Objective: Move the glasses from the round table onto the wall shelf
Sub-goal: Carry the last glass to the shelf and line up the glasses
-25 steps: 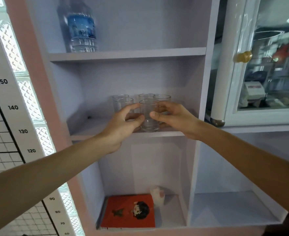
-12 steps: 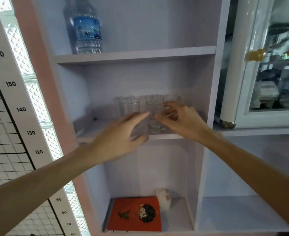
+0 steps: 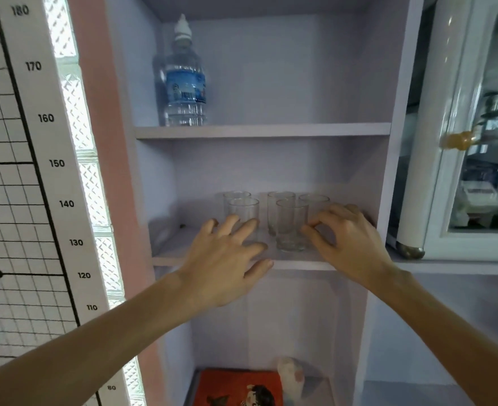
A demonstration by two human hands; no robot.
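— Where are the glasses (image 3: 291,224)?

— Five of them stand upright, close together, on the middle board of the wall shelf (image 3: 300,260), two toward the left and three toward the right.

— And the hands?

— Both are released and hold nothing. The left hand (image 3: 227,259) is spread in front of the left pair; the right hand (image 3: 344,238) is loosely curled just beside the front right glass.

— Anything else?

— A water bottle (image 3: 184,83) on the board above.

Orange book (image 3: 239,388) (bottom shelf) cut off by frame edge
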